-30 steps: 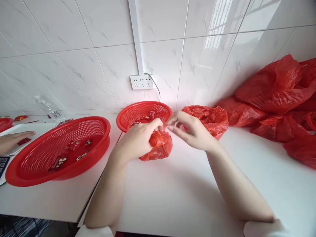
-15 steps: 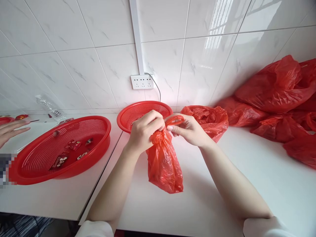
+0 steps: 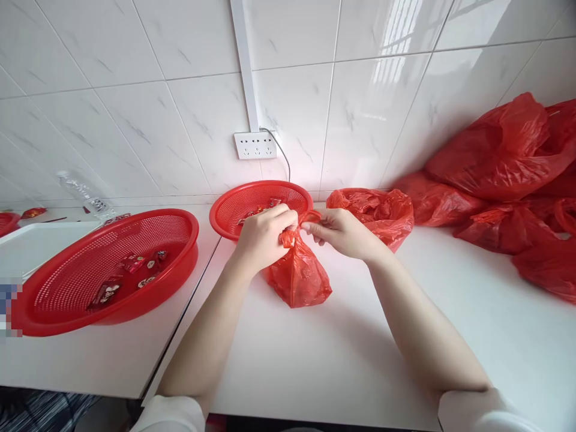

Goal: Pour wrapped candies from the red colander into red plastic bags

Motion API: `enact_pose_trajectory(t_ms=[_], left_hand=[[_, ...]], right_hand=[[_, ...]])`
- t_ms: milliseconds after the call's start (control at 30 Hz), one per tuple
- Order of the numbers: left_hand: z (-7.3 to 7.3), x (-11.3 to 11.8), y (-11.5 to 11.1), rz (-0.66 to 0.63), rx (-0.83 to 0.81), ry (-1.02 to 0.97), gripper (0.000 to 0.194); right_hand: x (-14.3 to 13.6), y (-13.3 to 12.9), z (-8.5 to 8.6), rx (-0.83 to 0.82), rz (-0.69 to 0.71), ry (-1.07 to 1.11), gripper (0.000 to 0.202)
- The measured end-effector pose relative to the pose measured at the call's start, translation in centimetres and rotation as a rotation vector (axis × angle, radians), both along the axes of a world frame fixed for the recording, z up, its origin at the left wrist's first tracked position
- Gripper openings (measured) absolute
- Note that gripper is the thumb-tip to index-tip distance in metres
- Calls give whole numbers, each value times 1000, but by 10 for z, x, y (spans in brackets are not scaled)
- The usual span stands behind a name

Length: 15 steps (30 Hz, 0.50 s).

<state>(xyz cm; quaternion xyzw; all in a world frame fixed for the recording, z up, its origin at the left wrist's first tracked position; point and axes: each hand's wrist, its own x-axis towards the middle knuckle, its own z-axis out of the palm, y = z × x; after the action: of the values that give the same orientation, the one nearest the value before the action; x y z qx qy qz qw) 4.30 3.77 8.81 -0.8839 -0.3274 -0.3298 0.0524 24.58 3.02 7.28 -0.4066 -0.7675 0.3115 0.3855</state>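
Observation:
A small red plastic bag (image 3: 299,279) hangs just over the white table, its neck gathered and twisted between my hands. My left hand (image 3: 266,235) is closed around the left side of the neck, thumb and fingers pressed together. With thumb and forefinger, my right hand (image 3: 335,231) pinches the bag's handle loop on the right side. Behind my hands stands a round red plastic basket (image 3: 216,210) with small wrapped pieces in it. An open red bag (image 3: 375,207) sits just beyond my right hand.
To the left, a large red basket (image 3: 193,237) holds several small wrapped packets. Behind it lie a white tray (image 3: 49,231) and a clear plastic bottle (image 3: 83,195). Filled red bags (image 3: 499,162) are piled at the right against the tiled wall. A socket strip (image 3: 255,146) is on the wall.
The bag's body has risen and swung slightly, with its bottom now nearer the wall. The right hand has drawn the loop closer to the neck. Another person's hand at the left has gone from view.

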Motion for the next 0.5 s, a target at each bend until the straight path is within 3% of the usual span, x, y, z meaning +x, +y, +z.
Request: enact_pose_trajectory(t_ms=[167, 367, 500], left_hand=[[0, -4, 4, -127, -205, -11, 20], [-3, 1, 2, -173, -282, -67, 15], [-4, 5, 7, -210, -325, -199, 11]], right_hand=[[6, 6, -1, -44, -81, 34, 42], [2, 9, -5, -14, -24, 198, 20], [3, 16, -9, -150, 35, 425, 7]])
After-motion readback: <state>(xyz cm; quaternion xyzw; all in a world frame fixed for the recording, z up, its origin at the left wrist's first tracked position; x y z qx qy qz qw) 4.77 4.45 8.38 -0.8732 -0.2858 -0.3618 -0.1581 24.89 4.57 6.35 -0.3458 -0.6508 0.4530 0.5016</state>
